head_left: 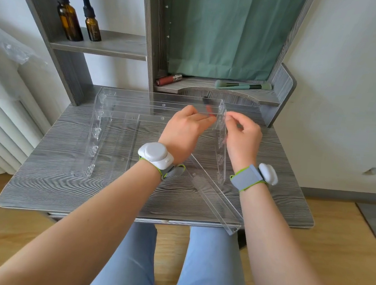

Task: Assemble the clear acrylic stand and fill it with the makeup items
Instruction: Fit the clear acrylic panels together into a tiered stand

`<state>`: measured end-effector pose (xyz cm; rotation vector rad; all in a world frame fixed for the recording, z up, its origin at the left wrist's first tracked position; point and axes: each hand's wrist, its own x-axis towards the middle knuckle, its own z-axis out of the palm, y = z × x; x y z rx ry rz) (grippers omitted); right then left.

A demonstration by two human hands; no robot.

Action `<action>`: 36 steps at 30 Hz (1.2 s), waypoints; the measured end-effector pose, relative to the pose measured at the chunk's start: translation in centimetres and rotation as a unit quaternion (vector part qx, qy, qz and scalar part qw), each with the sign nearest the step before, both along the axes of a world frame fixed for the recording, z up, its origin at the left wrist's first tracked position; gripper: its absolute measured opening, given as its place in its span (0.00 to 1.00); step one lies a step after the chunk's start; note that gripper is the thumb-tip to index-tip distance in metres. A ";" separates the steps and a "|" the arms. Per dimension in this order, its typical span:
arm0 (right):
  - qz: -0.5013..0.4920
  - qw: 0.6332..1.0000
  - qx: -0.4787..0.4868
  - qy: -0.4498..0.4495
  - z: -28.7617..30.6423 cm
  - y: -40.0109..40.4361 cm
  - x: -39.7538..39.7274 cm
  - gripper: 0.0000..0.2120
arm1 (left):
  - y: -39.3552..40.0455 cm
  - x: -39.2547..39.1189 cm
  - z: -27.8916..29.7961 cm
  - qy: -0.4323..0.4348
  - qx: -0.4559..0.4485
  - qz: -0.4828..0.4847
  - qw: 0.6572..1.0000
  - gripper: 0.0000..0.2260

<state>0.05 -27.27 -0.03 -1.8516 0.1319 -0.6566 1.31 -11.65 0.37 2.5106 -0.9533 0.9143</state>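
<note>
Grey wood-grain tabletop (44,180) fills the foreground of a small room with white walls and a green curtain (221,29) hanging behind the desk's upper frame. At the centre of that tabletop stands the partly built clear acrylic stand (120,106), two upright side panels with rows of small pegs joined by a long clear shelf across the far end. The person's left hand (184,127) reaches inside the stand's far right corner, fingers (204,119) curled against the end of that shelf; whether they pinch it cannot be told through the clear plastic. The right hand (244,134) is just outside the right side panel (222,153), thumb and forefinger pressed together at the panel's top edge, the other fingers curled in. White devices on grey and green straps sit on both wrists. A loose clear acrylic tray (216,197) lies diagonally on the tabletop, running from below the left wrist to the near right edge. Behind the stand, on the desk's low back shelf, lie a red lip gloss tube (168,79) and mint-green makeup brushes (242,85). Two amber dropper bottles (79,17) stand on a higher shelf to the stand's far left. Blue-jeaned legs show below the tabletop's near edge.
</note>
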 end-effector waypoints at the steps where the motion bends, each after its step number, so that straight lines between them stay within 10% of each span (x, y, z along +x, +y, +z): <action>1: 0.001 1.000 0.000 -0.001 0.0 0.1 -0.1 0.06 | 0.0 -0.1 0.0 0.006 -0.002 0.003 1.000 0.21; 24: -0.072 0.995 -0.068 -0.004 2.5 2.6 -0.6 0.10 | 1.9 -1.3 1.5 0.026 -0.009 0.020 0.999 0.19; 36: 0.107 0.952 -0.269 -0.101 4.7 14.0 -0.4 0.10 | 13.1 -1.9 2.6 0.005 -0.209 0.271 0.940 0.17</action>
